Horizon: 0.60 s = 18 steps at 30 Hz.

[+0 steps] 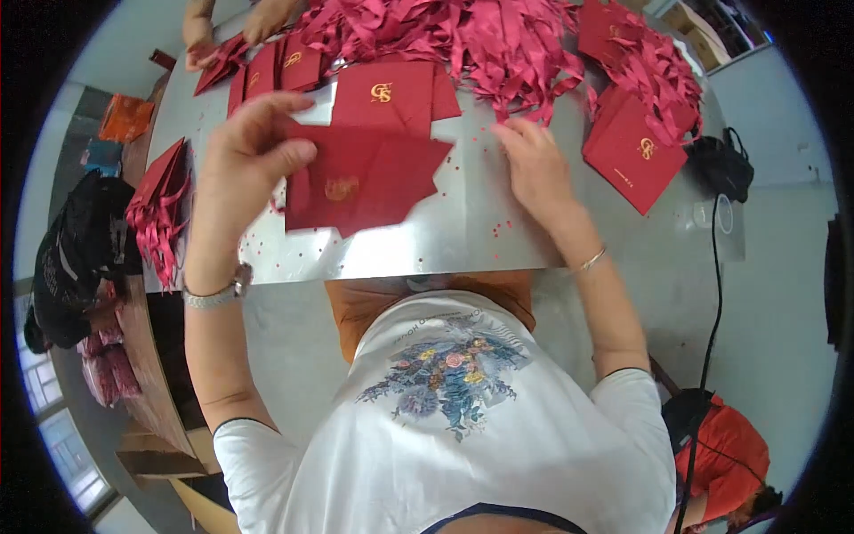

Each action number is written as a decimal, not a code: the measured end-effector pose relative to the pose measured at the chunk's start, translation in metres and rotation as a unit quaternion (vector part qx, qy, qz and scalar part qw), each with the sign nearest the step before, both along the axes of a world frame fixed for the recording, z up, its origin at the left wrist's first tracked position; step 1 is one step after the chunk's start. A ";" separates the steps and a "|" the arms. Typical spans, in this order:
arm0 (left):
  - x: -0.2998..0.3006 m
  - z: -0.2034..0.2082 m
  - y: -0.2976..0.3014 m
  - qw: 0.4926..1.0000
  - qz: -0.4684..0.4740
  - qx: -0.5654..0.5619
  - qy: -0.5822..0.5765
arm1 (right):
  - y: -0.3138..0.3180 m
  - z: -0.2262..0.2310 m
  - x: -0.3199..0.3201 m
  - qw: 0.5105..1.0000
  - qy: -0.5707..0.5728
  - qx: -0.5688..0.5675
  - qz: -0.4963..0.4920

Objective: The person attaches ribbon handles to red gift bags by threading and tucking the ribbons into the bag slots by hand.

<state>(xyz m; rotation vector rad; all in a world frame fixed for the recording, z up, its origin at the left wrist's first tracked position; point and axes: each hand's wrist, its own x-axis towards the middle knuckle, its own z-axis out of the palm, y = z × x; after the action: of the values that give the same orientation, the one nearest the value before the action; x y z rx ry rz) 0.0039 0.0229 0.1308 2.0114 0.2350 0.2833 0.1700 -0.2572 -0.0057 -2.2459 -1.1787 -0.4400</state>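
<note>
My left hand (253, 147) holds a flat red paper bag (356, 182) by its left edge, between thumb and fingers. The bag is tilted above the metal table, slightly blurred, with a gold emblem on its front and a zigzag folded right side. My right hand (543, 169) hovers right of it, fingers curled together close to the hanging ends of a heap of dark pink ribbons (507, 44). Whether a ribbon is between those fingers is hidden. Behind the held bag lie more flat red bags (382, 93) with gold emblems.
Finished-looking red bags with ribbons (636, 147) lie at the right, beside a black bag (722, 165) and a black cable (714, 294). Another person's hands (267, 20) handle red bags at the far left. Ribboned bags (160, 200) stand at the table's left edge. Red specks dot the metal table (374, 258).
</note>
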 end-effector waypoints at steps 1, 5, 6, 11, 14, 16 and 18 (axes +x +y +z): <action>-0.001 0.011 0.001 0.999 0.013 0.005 -0.035 | -0.008 -0.008 0.016 0.999 -0.008 -0.034 0.036; -0.014 0.022 0.004 0.978 -0.038 0.071 -0.193 | -0.015 -0.011 0.038 0.992 0.010 -0.093 0.080; -0.018 0.016 0.001 0.976 -0.049 0.086 -0.194 | -0.014 -0.009 0.039 0.990 0.037 -0.125 0.061; -0.056 -0.040 0.009 0.944 -0.054 0.323 -0.038 | -0.011 -0.006 0.019 0.997 0.020 -0.060 0.043; -0.087 -0.096 0.027 0.940 0.014 0.337 0.045 | -0.002 0.009 0.001 0.997 -0.036 0.020 0.071; -0.085 -0.108 0.007 0.952 0.057 0.301 -0.031 | 0.009 0.012 -0.018 0.990 -0.031 0.063 0.123; -0.081 -0.114 -0.015 0.946 0.030 0.322 -0.030 | 0.020 0.001 -0.032 0.986 -0.017 0.053 0.158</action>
<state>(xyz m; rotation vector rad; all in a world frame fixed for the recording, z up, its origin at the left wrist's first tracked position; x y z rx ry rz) -0.0773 0.0081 0.0167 2.6398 0.1778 0.5079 0.1383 -0.2372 -0.0043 -1.9237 -1.4622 -0.4057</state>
